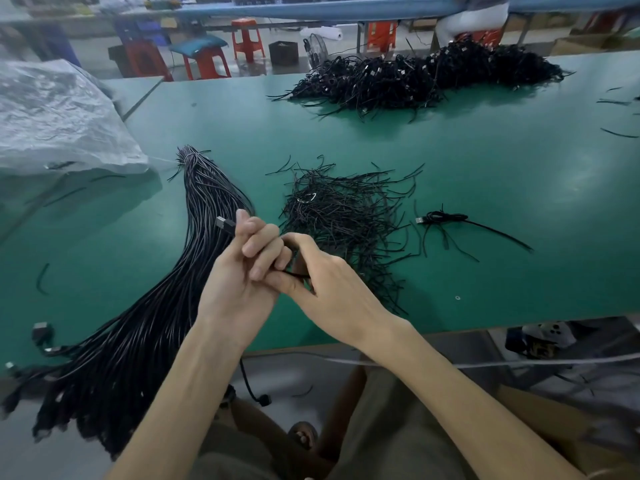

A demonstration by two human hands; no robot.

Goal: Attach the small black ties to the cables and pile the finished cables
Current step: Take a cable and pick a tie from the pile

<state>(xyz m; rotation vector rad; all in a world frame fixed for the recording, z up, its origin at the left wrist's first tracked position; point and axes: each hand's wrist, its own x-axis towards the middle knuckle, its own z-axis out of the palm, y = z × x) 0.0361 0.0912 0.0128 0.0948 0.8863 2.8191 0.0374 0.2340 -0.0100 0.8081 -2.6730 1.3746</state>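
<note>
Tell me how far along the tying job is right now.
Done: the big pile of finished cables across the table, plus one tied cable beside the loose ties. In hand: the left hand grips a cable, plug sticking up; the right hand pinches a thin black strand beside it. Left: the thick untied bundle.

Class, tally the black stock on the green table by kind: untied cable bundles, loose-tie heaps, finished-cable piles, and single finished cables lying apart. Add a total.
Untied cable bundle: 1
Loose-tie heap: 1
Finished-cable pile: 1
Single finished cable lying apart: 1
Total: 4
</note>
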